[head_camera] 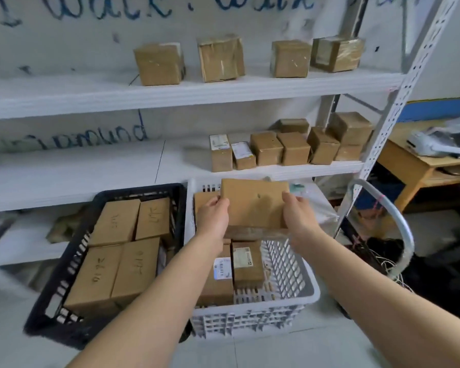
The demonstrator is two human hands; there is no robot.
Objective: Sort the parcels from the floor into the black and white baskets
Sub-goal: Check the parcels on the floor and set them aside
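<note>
I hold a brown cardboard parcel (252, 203) above the white basket (290, 293). My left hand (214, 215) grips its left edge and my right hand (298, 211) grips its right edge. Inside the white basket lie several brown parcels with printed labels (246, 264). To its left stands the black basket (61, 285), which holds several brown parcels with handwritten marks (117, 251). Both baskets sit on the pale floor in front of a shelf unit.
White metal shelves (186, 88) behind the baskets carry several brown boxes on two levels. On the right stand a perforated shelf post (388, 123), a curved grey hoop (404, 235), tangled wires and a wooden desk (420, 166).
</note>
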